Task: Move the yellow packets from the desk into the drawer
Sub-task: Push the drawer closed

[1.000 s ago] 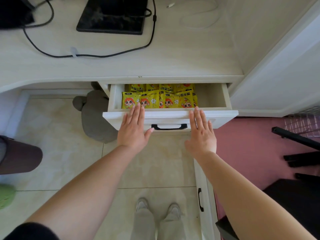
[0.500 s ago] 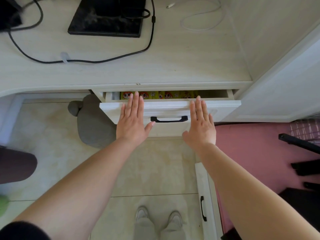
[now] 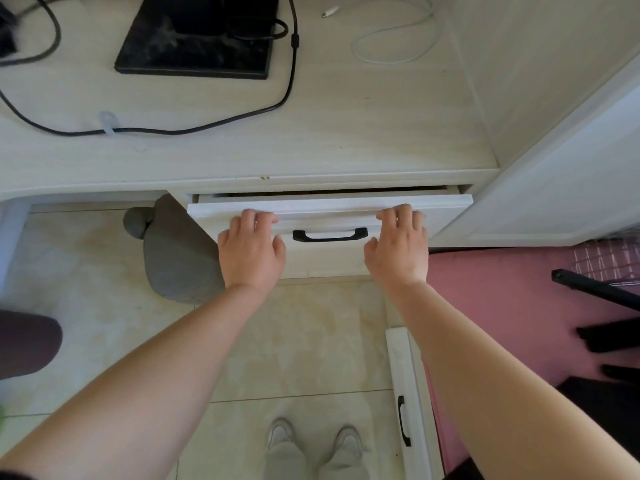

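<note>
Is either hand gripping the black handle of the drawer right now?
No, the left hand and right hand rest on the drawer front either side of the black handle.

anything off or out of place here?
Two things. The drawer isn't fully shut: a thin dark gap shows under the edge of the desk. The lower cabinet door stands swung open, lower right. No spill or damage visible.
</note>
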